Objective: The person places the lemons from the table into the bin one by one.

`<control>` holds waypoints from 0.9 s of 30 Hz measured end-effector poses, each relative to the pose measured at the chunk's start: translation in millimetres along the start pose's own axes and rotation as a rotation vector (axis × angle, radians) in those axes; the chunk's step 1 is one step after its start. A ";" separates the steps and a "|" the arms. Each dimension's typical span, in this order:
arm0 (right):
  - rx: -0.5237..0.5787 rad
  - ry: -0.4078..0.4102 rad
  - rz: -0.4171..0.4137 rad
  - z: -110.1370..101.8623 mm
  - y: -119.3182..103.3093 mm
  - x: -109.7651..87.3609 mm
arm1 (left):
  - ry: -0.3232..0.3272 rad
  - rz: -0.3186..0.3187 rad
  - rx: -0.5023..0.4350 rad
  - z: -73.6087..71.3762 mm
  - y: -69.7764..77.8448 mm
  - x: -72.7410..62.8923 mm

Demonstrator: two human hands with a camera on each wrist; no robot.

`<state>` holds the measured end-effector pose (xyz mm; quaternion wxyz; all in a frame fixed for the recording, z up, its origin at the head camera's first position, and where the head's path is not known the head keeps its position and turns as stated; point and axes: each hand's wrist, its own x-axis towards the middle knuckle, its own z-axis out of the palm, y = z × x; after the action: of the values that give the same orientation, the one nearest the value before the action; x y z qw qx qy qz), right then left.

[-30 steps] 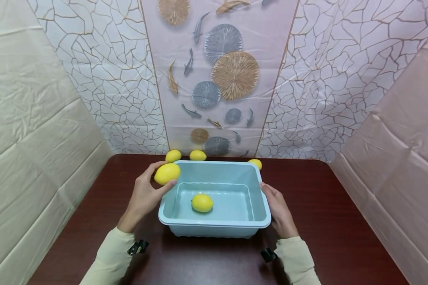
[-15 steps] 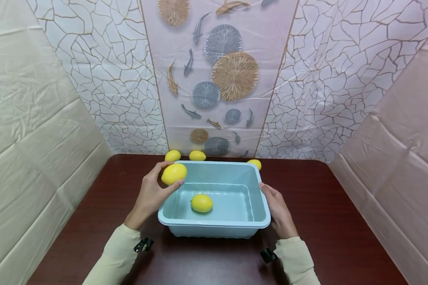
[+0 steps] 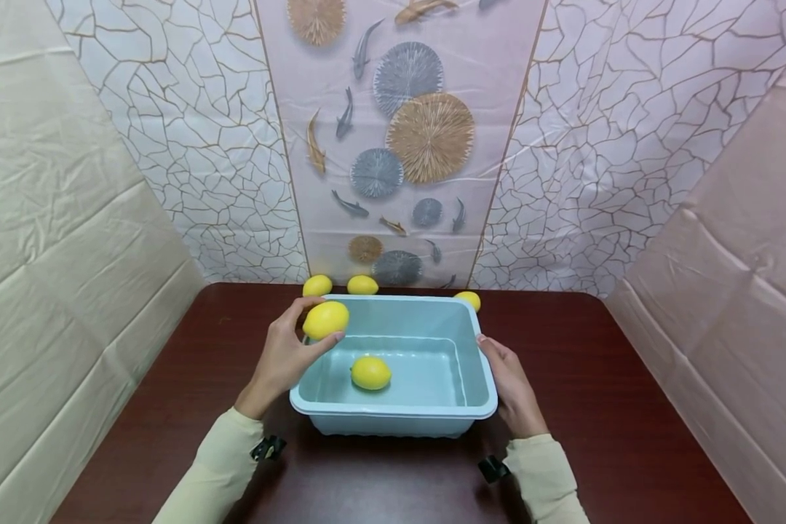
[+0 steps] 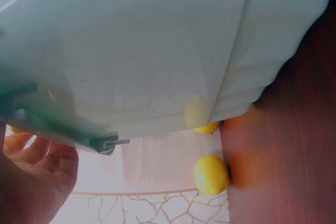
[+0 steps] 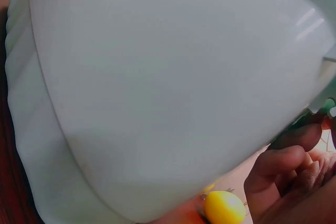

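A yellow lemon (image 3: pixel 326 321) is pinched between the thumb and fingers of my left hand (image 3: pixel 287 355), over the left rim of a light blue plastic basin (image 3: pixel 393 411). Inside the basin, left of its middle, lies a second lemon (image 3: pixel 370 372). My right hand (image 3: pixel 512 384) holds the basin's right rim, thumb on top; in the right wrist view its fingers (image 5: pixel 278 169) curl under the rim. The left wrist view shows the basin's outer wall (image 4: pixel 147 51) and part of my left hand (image 4: pixel 39 182), with the held lemon mostly hidden there.
Behind the basin, along the table's back edge, sit a lemon (image 3: pixel 317 285) at the left, another lemon (image 3: pixel 363 284) beside it and a lemon (image 3: pixel 468 300) at the right, partly covered by the rim. The dark red table (image 3: pixel 602 407) is walled by hanging cloth (image 3: pixel 720 269).
My left hand has carried its lemon a little to the right, from outside the basin's left rim to over it. The right hand and the basin have stayed put.
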<state>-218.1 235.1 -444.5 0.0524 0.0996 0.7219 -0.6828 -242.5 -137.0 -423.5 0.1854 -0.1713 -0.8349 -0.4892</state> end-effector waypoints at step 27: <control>0.015 -0.003 -0.002 0.4 0.5 1.0 | -0.185 0.053 -0.021 -0.7 -2.6 3.0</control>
<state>-218.9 234.7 -445.2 0.0521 0.0984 0.7168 -0.6883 -246.3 -138.5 -423.7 0.1185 -0.2395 -0.8385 -0.4749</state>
